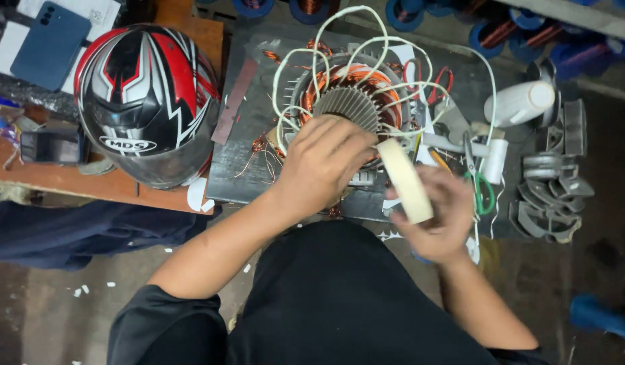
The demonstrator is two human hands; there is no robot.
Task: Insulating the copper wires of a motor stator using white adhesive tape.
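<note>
My left hand (pixel 324 165) pressed on near rim of motor stator (pixel 353 101), fingers curled down over copper windings (pixel 387 84) and white lead wires (pixel 306 57); stator sits on dark metal plate (pixel 241 169) on table (pixel 89 182), just right of helmet (pixel 147 101). Right hand (pixel 437 216) grips masking tape roll (pixel 405 179), roll touching stator edge. My call: keep left fingers pinning leads flat, hold tape taut, feed short lengths, avoid snagging loose white loops. Scissors (pixel 478 182) near right hand
</note>
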